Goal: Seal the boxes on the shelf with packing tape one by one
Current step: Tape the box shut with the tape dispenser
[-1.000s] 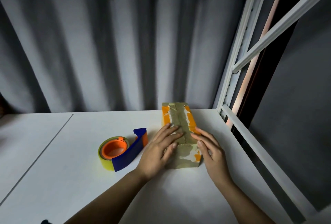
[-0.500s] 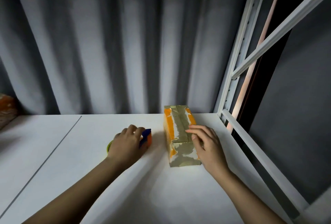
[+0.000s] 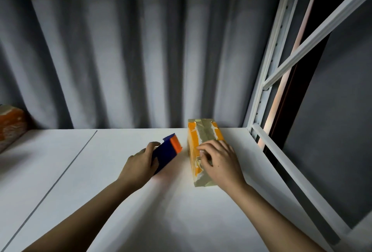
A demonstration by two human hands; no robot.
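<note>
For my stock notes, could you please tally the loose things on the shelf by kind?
Boxes: 2, one under the right hand, one at the far left edge.
Tape dispensers: 1, gripped by the left hand.
Total: 3
</note>
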